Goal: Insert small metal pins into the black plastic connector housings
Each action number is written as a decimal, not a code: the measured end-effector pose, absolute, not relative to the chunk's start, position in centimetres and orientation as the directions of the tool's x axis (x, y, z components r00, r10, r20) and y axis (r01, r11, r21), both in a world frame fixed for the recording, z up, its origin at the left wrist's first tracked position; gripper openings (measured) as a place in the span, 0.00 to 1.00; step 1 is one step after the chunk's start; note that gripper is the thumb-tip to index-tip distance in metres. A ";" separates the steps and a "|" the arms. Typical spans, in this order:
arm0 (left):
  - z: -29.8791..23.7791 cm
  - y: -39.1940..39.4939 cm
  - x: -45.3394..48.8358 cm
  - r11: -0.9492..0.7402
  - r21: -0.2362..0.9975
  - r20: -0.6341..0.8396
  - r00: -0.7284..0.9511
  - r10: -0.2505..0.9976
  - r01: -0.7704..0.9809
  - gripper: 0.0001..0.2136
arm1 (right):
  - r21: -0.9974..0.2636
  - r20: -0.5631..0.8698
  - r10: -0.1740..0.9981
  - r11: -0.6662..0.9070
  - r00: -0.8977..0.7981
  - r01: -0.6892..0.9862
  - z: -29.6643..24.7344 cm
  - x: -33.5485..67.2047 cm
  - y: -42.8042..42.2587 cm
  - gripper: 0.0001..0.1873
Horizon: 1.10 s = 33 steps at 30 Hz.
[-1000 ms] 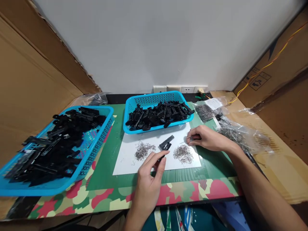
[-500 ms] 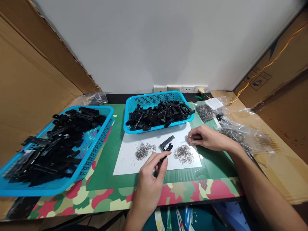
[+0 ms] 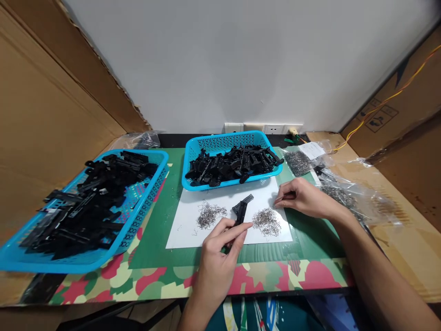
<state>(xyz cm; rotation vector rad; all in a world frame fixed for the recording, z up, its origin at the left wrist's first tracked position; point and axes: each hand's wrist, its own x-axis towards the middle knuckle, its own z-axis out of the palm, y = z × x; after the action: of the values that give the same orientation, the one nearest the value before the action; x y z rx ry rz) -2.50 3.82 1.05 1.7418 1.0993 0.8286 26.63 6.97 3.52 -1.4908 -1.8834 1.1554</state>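
My left hand point(image 3: 223, 243) pinches a black plastic part point(image 3: 241, 210) between thumb and fingers, its far end pointing away over the white sheet point(image 3: 186, 234). Part of it is hidden by the fingers. To the right, my right hand point(image 3: 298, 197) is closed with the fingertips on a thin metal rod point(image 3: 279, 198); most of the rod is covered, so its kind is unclear. Between the hands lies a pile of small metal springs point(image 3: 267, 222), and a second pile of small springs point(image 3: 210, 215) lies left of the black part.
A blue basket point(image 3: 232, 184) with black plastic parts stands behind the sheet. Another blue basket point(image 3: 138, 220) of black parts is at left. Plastic bags point(image 3: 299, 162) of metal pieces lie at right. Cardboard walls point(image 3: 44, 115) flank the table, with yellow wires point(image 3: 361, 120) on the right.
The black part has turned in my left hand, now showing a long solid side. My right hand still pinches the thin rod. The whole view has shifted slightly.
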 end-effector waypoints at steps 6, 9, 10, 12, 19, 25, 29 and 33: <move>1.0 3.8 -2.5 -0.213 0.918 0.065 0.401 0.914 0.335 0.13 | -0.857 -0.171 0.930 0.022 -0.325 0.515 4.1 26.0 6.7 0.10; 1.3 3.8 -2.5 -0.224 0.907 0.074 0.389 0.918 0.356 0.12 | -0.894 -0.158 0.914 0.028 -0.373 0.447 4.4 25.1 6.5 0.09; 1.4 3.8 -2.4 -0.226 0.904 0.076 0.384 0.920 0.364 0.12 | -0.904 -0.145 0.909 0.038 -0.390 0.425 4.5 24.8 6.4 0.09; 1.7 3.7 -2.0 -0.229 0.895 0.081 0.364 0.928 0.383 0.12 | -0.921 -0.130 0.897 0.047 -0.422 0.386 4.6 24.2 6.2 0.10; 2.9 3.8 0.5 -0.227 0.862 0.082 0.317 0.945 0.453 0.11 | -0.977 -0.115 0.877 -0.014 -0.466 0.215 4.9 22.4 5.8 0.15; 3.5 3.8 1.8 -0.151 0.944 0.045 0.338 0.940 0.293 0.11 | -0.998 -0.041 0.922 -0.053 -0.386 -0.021 4.6 21.7 5.7 0.16; 3.5 3.9 2.2 -0.119 0.971 0.052 0.297 0.953 0.209 0.11 | -0.997 -0.014 0.947 -0.037 -0.321 -0.066 4.3 21.6 5.9 0.16; 3.0 4.1 2.2 -0.201 0.931 0.119 0.268 0.956 0.304 0.09 | -0.993 0.027 0.980 0.003 -0.197 -0.120 4.2 21.7 6.1 0.16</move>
<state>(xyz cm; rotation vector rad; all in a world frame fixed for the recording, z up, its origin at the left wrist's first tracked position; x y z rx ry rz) 2.23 4.09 3.01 1.6839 1.1696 0.9596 21.71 6.12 4.24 -1.0072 -1.2695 1.3965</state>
